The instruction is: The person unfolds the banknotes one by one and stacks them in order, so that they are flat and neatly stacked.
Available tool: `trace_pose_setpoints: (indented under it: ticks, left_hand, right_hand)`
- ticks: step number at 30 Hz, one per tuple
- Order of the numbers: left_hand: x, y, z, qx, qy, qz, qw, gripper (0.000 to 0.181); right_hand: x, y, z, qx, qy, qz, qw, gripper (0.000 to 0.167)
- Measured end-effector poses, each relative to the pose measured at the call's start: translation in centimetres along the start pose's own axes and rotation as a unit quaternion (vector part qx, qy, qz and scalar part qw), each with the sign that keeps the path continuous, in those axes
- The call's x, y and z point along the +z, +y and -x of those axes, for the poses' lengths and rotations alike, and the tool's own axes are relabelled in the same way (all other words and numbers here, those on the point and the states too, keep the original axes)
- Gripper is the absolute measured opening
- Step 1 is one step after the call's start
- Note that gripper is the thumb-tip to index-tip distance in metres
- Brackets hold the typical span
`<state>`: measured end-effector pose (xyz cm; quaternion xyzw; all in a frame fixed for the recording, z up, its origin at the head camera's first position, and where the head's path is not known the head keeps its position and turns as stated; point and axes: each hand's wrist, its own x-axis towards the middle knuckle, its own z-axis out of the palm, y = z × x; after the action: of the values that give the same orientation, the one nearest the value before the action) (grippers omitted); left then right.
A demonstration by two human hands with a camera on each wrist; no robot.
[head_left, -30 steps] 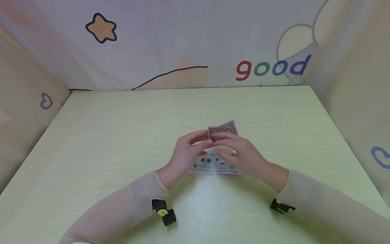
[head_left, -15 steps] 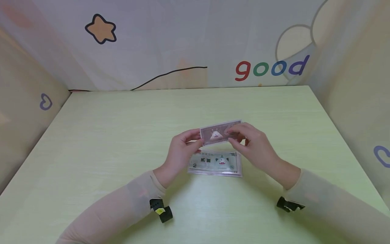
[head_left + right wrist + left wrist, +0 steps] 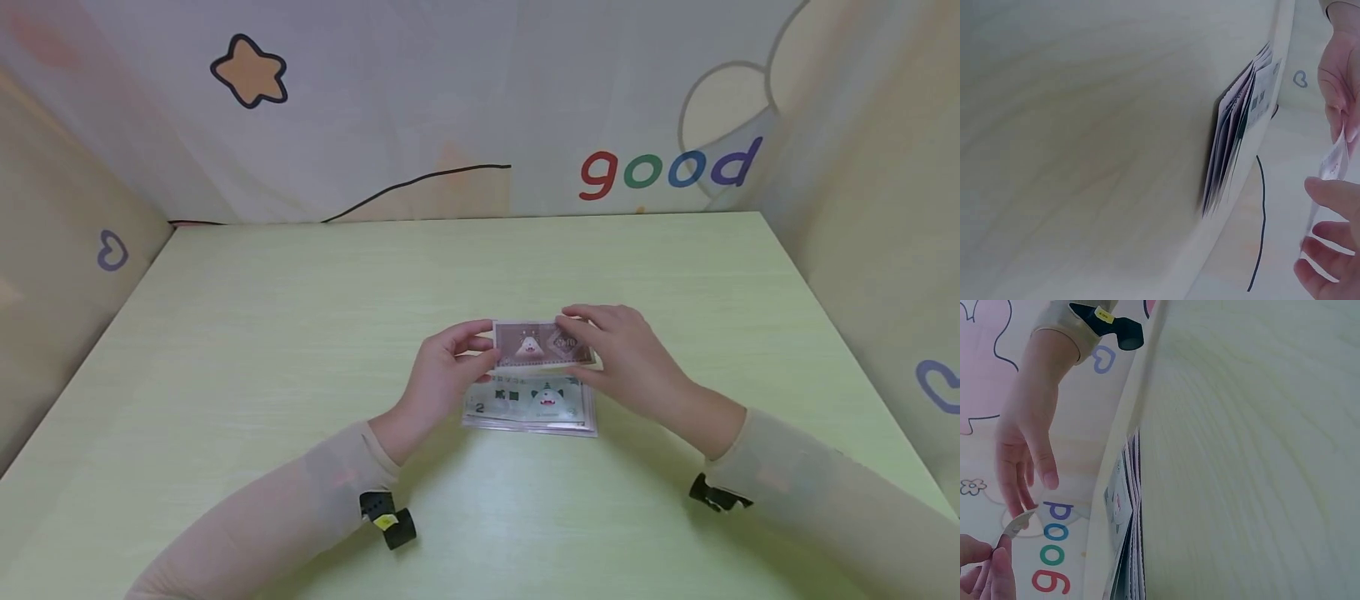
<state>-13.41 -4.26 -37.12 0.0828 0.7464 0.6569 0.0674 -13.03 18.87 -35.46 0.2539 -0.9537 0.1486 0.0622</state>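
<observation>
A small brownish-purple toy banknote point(image 3: 528, 344) with a white cartoon figure is held above the table. My left hand point(image 3: 450, 367) pinches its left end between thumb and fingers. At its right end my right hand point(image 3: 633, 354) touches the note with loosely extended fingertips, the thumb spread apart in the left wrist view. Just below in the head view lies a stack of toy banknotes point(image 3: 525, 404), a pale green 2 on top. From the side, the right wrist view shows several layered notes point(image 3: 1235, 131) with slightly fanned edges.
The pale wood-look table point(image 3: 262, 350) stretches around the stack. A printed cloth backdrop point(image 3: 390, 100) with a star and the word "good" closes off the back, and cloth walls stand at both sides. Black wrist cameras point(image 3: 388, 518) hang below the sleeves.
The right hand has moved right from the left hand to the note's far end, and its fingers have loosened. The purple note has come into fuller view and turned from tilted to nearly level.
</observation>
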Motion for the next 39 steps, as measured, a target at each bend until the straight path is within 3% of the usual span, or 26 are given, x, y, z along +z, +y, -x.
trace_pose_setpoints:
  ticks: [6, 12, 23, 33, 39]
  left_hand:
    - [-0.5, 0.1, 0.1, -0.006, -0.022, -0.014, 0.9996, 0.042]
    - [-1.0, -0.1, 0.1, -0.013, -0.041, -0.025, 0.9988, 0.045]
    - [-1.3, -0.2, 0.0, -0.023, -0.041, -0.029, 0.9985, 0.046]
    - [-1.2, -0.6, -0.2, -0.048, -0.059, -0.039, 0.9963, 0.047]
    - [-1.0, -0.6, -0.2, -0.048, -0.081, -0.043, 0.9946, 0.045]
  right_hand:
    - [0.1, -0.4, -0.1, 0.004, -0.047, 0.01, 0.9988, 0.063]
    - [0.1, -0.9, 0.0, 0.035, -0.072, -0.039, 0.996, 0.064]
    - [0.1, -0.8, 0.3, 0.034, -0.051, -0.134, 0.9891, 0.062]
    - [0.2, -1.1, 0.4, -0.014, -0.032, -0.17, 0.9847, 0.068]
    - [0.1, -1.4, 0.3, -0.044, -0.018, -0.19, 0.9807, 0.069]
